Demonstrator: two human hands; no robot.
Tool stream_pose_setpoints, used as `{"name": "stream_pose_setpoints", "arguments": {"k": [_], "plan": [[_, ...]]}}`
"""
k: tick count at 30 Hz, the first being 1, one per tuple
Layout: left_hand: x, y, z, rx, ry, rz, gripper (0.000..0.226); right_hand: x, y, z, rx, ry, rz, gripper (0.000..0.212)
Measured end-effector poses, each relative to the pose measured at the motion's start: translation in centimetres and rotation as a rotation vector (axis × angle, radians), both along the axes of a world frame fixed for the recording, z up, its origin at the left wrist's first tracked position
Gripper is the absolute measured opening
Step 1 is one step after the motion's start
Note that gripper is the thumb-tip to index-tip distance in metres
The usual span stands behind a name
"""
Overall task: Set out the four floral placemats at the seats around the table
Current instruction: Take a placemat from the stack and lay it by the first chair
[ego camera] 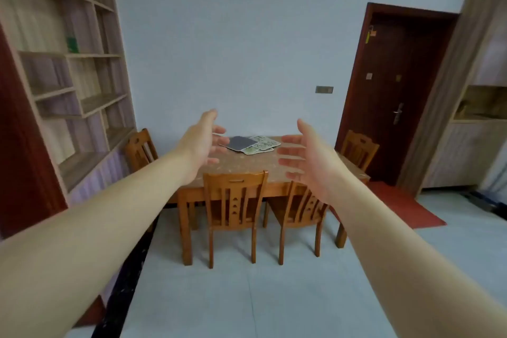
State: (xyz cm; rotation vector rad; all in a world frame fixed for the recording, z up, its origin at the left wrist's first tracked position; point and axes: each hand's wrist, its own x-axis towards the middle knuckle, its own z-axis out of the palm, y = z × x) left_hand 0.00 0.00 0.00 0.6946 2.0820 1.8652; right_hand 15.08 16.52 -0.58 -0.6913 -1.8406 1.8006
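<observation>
A loose pile of floral placemats (260, 144) lies at the far side of the wooden table (241, 163), near the wall. The top one (241, 143) lies grey side up; green flower prints show on those beneath. I stand some way back from the table. My left hand (201, 143) and my right hand (307, 156) are both raised in front of me, palms facing each other, fingers spread, holding nothing. They are well short of the pile.
Two wooden chairs (234, 206) (299, 208) are pushed in at the near side, one chair (141, 148) at the left end and one (359, 147) at the right end. A shelf unit (68, 77) lines the left wall. A dark door (395, 90) and red mat (397, 204) lie right.
</observation>
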Motion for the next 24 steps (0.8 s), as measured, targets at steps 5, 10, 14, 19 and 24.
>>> {"name": "stream_pose_setpoints", "arguments": {"k": [5, 10, 14, 19, 24], "plan": [[-6.3, 1.6, -1.8, 0.000, -0.033, -0.013, 0.057, -6.1, 0.6, -1.9, -0.035, -0.023, -0.040, 0.053], [-11.9, 5.4, -3.6, 0.002, -0.043, -0.022, 0.057, -11.7, 4.0, -3.7, -0.098, -0.016, -0.077, 0.053], [-16.5, 9.7, -5.0, -0.011, -0.026, -0.018, 0.058, -16.5, 8.1, -5.3, -0.113, -0.007, -0.084, 0.053], [-22.0, 15.3, -5.7, 0.001, -0.036, -0.009, 0.058, -22.0, 14.2, -6.8, -0.125, 0.031, -0.084, 0.055], [-28.1, 21.7, -5.7, 0.009, -0.076, 0.033, 0.058, -29.0, 21.6, -6.7, -0.139, 0.040, -0.066, 0.052]]}}
